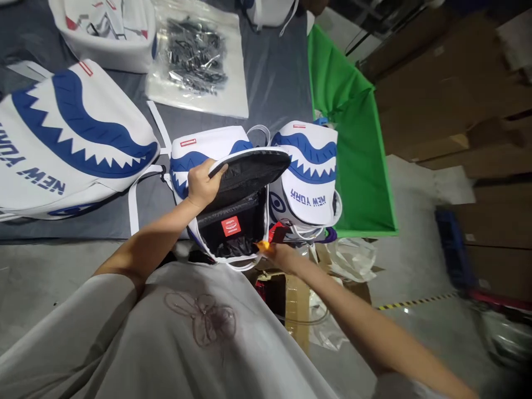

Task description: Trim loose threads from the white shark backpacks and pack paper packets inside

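left hand clamped on the raised flap of the open backpack, fingers curled over the flap's near edge and thumb side against the white shell, holding the dark-lined flap lifted and tilted back above the opening. right hand low at the open backpack's front right corner, closed around something small and bright orange-yellow at the rim of the opening; blurred there, so cannot tell exactly what is pinched, only that the fingers are drawn together and not spread. hands well apart from each other, one above the opening and one at its lower edge. inside the open backpack, black lining with a red label on the back wall. just to the right of the open backpack and touching it, a second white backpack with blue shark-mouth print and "new york" lettering, a red tag hanging at its lower left near the right hand. to the left of the open backpack, apart from it, a larger white backpack of the same print lying flat on the dark table. behind the open backpack, a clear plastic bag of dark small parts, and further back left another white bag. right of the open backpack, beyond the second one, a green cloth bin. below the open backpack, a cardboard box with crumpled plastic beside it on the grey floor.
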The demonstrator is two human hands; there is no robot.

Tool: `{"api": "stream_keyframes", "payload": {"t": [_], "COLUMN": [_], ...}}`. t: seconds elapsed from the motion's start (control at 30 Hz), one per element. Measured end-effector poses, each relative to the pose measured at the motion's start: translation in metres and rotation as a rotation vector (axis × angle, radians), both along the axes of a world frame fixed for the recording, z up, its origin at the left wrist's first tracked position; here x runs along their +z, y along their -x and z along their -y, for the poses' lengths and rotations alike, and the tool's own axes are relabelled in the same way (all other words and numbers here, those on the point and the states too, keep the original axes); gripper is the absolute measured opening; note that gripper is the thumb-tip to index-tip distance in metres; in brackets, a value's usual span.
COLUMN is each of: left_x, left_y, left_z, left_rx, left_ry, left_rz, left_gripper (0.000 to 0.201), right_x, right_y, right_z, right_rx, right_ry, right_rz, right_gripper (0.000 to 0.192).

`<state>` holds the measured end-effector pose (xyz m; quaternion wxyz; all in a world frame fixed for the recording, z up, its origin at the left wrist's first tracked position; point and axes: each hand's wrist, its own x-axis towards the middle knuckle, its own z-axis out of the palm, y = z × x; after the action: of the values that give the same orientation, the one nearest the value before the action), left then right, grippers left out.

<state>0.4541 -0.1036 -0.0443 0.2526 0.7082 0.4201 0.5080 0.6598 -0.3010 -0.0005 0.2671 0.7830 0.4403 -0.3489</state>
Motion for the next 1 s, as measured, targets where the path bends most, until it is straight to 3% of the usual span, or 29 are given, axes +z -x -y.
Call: {"api": "stream_keyframes", "payload": {"t": [0.1,0.2,0.3,0.37,0.47,0.53,0.8,1.0], "left_x": [0.001,0.007,0.010,0.009,0.006,0.004,0.002,-0.003], "left_y": [-0.009,-0.012,-0.005,0.001,0.007,0.006,-0.005,-0.009], "left_z": [0.008,0.017,0.019,0.017,0.014,0.013,0.009,0.009], "left_rx": [-0.054,-0.102,-0.122,-0.090,-0.037,-0.044,-0.064,-0.081], "left_ry": [-0.003,-0.041,-0.078,-0.085,-0.084,-0.075,-0.070,-0.104], "left_rz": [0.016,0.005,-0.032,-0.054,-0.051,-0.048,-0.057,-0.056], "left_gripper": [0.057,0.057,0.056,0.058,0.059,0.060,0.061,0.058], "right_x": [-0.015,-0.053,-0.089,-0.105,-0.121,-0.129,-0.136,-0.134], "right_y": [0.031,0.059,0.070,0.067,0.057,0.055,0.055,0.047], "right_z": [0.015,-0.003,-0.021,-0.024,-0.016,-0.008,0.002,0.009], "right_rx": [0.125,0.363,0.449,0.362,0.015,-0.138,-0.221,-0.171], "right_ry": [-0.078,-0.224,-0.300,-0.367,-0.533,-0.635,-0.736,-0.708], "right_rz": [0.037,0.059,-0.056,-0.014,0.129,0.119,0.049,0.038], "right_gripper": [0.036,0.032,0.035,0.039,0.043,0.044,0.046,0.047]}}
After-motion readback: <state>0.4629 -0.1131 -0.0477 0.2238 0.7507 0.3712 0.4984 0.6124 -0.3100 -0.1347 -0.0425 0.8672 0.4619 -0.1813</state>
